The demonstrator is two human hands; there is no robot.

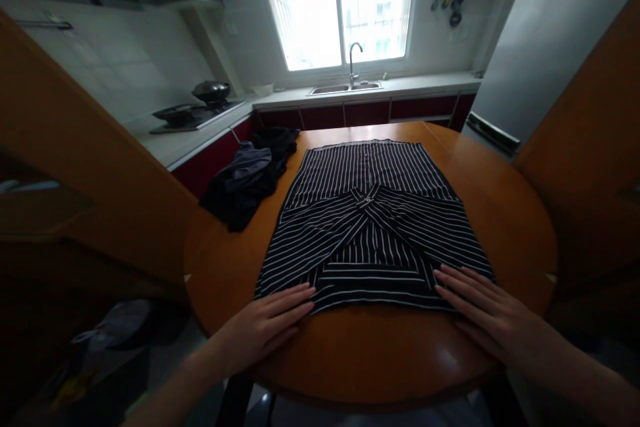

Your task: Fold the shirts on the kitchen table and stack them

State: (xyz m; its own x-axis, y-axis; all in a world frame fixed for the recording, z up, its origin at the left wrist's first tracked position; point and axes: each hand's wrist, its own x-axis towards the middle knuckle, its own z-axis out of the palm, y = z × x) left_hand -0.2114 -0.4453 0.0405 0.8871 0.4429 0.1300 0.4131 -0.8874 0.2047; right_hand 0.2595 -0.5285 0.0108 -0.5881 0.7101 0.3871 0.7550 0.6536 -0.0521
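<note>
A black shirt with thin white stripes [370, 173] lies face down or folded flat on the round wooden table [360, 360]; which side is up I cannot tell. Its sleeves are folded inward and cross near the middle, beside a small button. My left hand [265, 323] rests with fingers stretched out on the near left corner of the cloth. On the near right corner lies my right hand [485, 310], its fingers also extended and flat. Neither hand grips the fabric.
Dark crumpled clothes [250, 170] lie at the table's left edge. Beyond are a counter with a sink [345, 88], a stove with a lidded pan [211, 91], and a window. Wooden furniture [95, 127] stands on the left, a large grey appliance [540, 47] on the right.
</note>
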